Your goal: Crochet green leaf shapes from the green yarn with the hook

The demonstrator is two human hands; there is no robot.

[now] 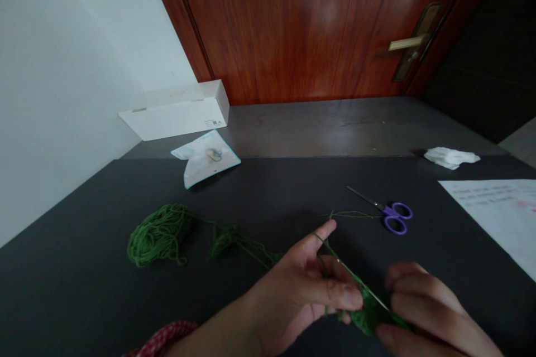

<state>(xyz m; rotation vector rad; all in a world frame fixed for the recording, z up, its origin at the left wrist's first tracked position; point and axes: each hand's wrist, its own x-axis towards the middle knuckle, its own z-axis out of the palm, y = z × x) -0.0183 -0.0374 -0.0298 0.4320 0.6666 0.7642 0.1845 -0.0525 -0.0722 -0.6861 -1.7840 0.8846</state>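
Note:
My left hand (pixel 310 284) pinches a small piece of green crochet work (pixel 366 312) between thumb and fingers. Its index finger is raised, with a strand of green yarn running over it. A thin metal crochet hook (pixel 379 302) lies along the top of the work, slanting down toward my right hand (pixel 431 312). That hand is blurred, with its fingers closed round the hook's lower end. To the left lies a loose skein of green yarn (pixel 159 234); a strand leads from it past a small tangle of yarn (pixel 224 240) toward my left hand.
Purple-handled scissors (pixel 393 217) lie beyond my hands, beside a loose green strand. Farther back are a white plastic packet (pixel 211 159), a long white box (pixel 184 114) and a crumpled white tissue (pixel 450 157). A printed sheet (pixel 498 206) lies at right on the dark table (pixel 75 290).

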